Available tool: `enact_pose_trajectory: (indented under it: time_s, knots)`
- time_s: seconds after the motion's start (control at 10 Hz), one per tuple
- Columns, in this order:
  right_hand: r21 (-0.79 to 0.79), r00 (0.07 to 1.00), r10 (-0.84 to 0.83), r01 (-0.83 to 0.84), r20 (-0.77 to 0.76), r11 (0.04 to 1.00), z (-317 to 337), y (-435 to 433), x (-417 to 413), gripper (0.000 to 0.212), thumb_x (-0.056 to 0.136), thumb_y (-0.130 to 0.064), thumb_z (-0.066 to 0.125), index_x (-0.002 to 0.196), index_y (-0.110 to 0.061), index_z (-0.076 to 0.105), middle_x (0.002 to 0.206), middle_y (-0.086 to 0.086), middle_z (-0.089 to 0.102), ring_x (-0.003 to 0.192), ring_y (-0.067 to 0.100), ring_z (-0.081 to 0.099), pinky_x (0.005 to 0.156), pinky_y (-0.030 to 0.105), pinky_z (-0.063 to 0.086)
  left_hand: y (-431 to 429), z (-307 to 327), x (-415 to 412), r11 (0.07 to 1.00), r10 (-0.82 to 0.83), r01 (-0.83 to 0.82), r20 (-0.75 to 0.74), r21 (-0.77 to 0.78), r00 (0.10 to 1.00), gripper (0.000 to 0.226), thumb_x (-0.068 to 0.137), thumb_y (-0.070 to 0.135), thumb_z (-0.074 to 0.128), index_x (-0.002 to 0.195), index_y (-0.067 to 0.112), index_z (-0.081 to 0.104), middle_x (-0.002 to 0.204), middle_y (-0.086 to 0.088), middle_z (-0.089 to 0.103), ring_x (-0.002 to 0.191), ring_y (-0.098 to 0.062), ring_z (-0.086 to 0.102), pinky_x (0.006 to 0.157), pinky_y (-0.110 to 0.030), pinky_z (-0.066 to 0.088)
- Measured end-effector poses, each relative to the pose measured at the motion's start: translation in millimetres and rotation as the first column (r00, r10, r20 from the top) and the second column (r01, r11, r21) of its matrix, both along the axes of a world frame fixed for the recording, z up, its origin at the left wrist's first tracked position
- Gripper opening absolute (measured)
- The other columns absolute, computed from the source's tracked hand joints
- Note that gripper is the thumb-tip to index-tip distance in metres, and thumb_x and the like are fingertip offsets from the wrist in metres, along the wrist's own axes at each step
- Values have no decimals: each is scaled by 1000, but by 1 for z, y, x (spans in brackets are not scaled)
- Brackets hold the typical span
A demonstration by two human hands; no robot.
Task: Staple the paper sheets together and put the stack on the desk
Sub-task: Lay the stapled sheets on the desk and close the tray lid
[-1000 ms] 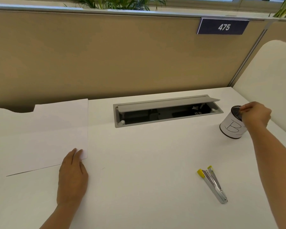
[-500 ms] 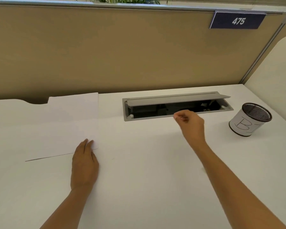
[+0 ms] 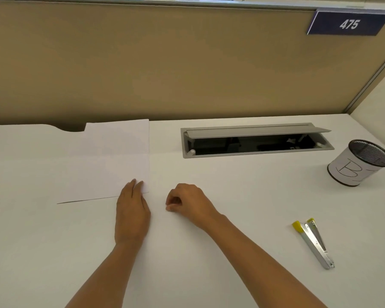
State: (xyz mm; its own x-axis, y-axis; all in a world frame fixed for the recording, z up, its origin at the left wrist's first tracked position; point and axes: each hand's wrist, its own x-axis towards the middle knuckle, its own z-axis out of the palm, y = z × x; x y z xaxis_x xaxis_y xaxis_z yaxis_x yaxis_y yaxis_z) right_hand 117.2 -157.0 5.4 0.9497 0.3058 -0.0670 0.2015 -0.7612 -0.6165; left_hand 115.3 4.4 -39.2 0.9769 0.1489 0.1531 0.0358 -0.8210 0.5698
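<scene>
Okay, nearest on the white desk point(image 3: 209, 274), off to my right, lies the silver metal stapler with yellow tips point(image 3: 312, 242), arms splayed, well apart from both hands. My left hand point(image 3: 132, 213) is flat, fingers straight, fingertips pressing the near right corner of the thin white paper sheets point(image 3: 111, 156). My right hand point(image 3: 188, 202) sits just beside that corner, off the paper, fingers curled in, thumb against forefinger. Whether it pinches anything, I cannot tell. Those sheets look light, floppy and slippery on this top, so I'd keep them pinned, square the edges, then take that corner. Further back sit the grey recessed cable tray point(image 3: 253, 141) and the paper-wrapped black mesh cup point(image 3: 360, 163).
</scene>
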Motion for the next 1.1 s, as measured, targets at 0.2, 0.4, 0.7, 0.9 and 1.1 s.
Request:
enact_pose_trajectory:
  time_s: [0.2, 0.4, 0.7, 0.9, 1.1]
  knots:
    - [-122, 996, 85, -80, 34, 989, -1, 5, 3, 12, 88, -8, 56, 95, -1, 64, 101, 14, 60, 94, 26, 54, 74, 28, 40, -1, 0, 0, 1000, -7, 7, 4, -9, 1000, 41, 96, 8, 31, 135, 10, 44, 148, -7, 38, 139, -24, 30, 115, -36, 24]
    - [-291, 967, 209, -160, 145, 943, -4, 9, -2, 20, 94, -1, 39, 100, 4, 58, 103, 23, 55, 94, 34, 48, 74, 38, 37, 0, -2, 0, 1000, -12, 12, 0, -7, 1000, 42, 97, 9, 31, 137, 9, 44, 149, -7, 37, 139, -24, 29, 116, -37, 23]
    - [-100, 995, 54, -46, 87, 994, -7, 0, -3, 16, 90, -3, 47, 97, -3, 61, 101, 13, 58, 91, 24, 52, 78, 27, 40, 0, -1, -1, 1000, -16, 15, 4, 13, 1000, 41, 98, 10, 31, 137, 8, 44, 149, -9, 38, 140, -25, 29, 116, -37, 22]
    - [-11, 999, 32, -32, 14, 999, 2, -9, -5, 18, 85, -16, 64, 101, -8, 66, 103, 7, 63, 92, 18, 60, 83, 23, 45, 0, -3, 0, 999, -13, 13, -1, 33, 1000, 43, 97, 7, 31, 138, 9, 42, 149, -7, 37, 140, -25, 27, 116, -36, 21]
    - [-85, 999, 48, -48, -7, 995, 9, -3, -2, 13, 86, -13, 60, 94, -6, 68, 99, 10, 64, 89, 22, 60, 81, 31, 47, 0, -3, 0, 999, -12, 12, 3, 38, 1000, 43, 97, 7, 31, 138, 9, 43, 149, -8, 37, 140, -25, 27, 117, -36, 21]
